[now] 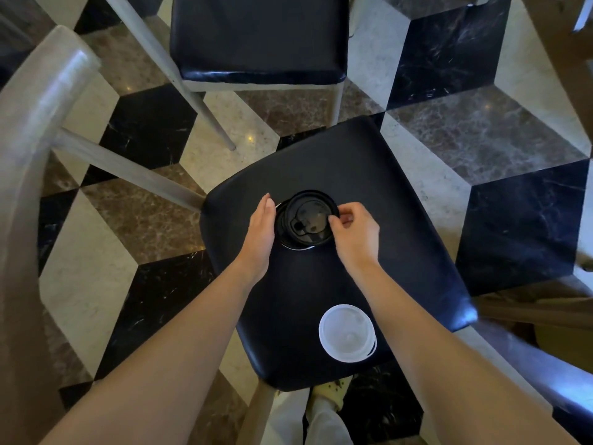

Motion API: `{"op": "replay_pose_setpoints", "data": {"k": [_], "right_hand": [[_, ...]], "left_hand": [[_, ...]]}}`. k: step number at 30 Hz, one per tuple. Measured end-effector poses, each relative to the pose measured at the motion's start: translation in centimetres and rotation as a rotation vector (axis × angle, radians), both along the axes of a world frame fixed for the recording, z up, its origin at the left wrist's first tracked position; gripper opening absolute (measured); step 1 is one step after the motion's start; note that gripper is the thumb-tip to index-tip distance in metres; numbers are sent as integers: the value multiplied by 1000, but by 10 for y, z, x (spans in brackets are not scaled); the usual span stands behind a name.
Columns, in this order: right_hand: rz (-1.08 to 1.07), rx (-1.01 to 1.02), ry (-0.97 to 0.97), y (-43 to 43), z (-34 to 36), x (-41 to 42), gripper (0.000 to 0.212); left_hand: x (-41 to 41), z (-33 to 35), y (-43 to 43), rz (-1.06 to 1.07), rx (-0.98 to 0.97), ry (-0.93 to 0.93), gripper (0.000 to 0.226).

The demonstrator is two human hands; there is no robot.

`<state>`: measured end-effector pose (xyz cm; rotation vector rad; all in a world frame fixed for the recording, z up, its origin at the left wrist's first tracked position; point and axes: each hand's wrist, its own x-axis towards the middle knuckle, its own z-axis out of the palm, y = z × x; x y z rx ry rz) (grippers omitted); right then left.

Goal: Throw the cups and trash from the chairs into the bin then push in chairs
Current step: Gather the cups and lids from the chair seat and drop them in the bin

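- Right hand pinches the lid rim of the black-lidded cup, thumb and fingers curled, probably to lift it
- Left hand lies straight-fingered against the cup's opposite side, seemingly steadying it
- The cup stands mid-seat on the black chair seat; a clear-lidded cup stands apart, near the front edge
- Room is open above for lifting; a second chair stands beyond

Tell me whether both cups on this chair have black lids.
No: the far cup has a black lid, but the near cup on the chair seat has a clear, whitish one.
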<state>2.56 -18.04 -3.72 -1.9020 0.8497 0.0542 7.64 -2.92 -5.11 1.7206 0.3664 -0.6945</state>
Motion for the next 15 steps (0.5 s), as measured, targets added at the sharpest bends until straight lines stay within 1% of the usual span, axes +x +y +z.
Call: {"op": "replay_pose_setpoints", "data": {"k": [3,6,8,10,13,15], "right_hand": [[113,-135,26,14,-5,6,20],[202,-233,113,19,-11,10,35],[244,-212,169,20,-16,11,42],[290,-193,190,20,-21,10,47],[310,-138,143,18,-21,5,50],[302,-79,83,14,-18,-2,51]], "left_hand": [[-12,-3,-3,-16,-77,24,61],[-17,-7,-8,-14,-32,55,62],[-18,-9,-11,-58,49,16,63],[-18,-10,-12,-59,81,-25,61],[-13,-9,-11,-3,77,-39,53],[-12,-7,-12,17,40,-34,45]]}}
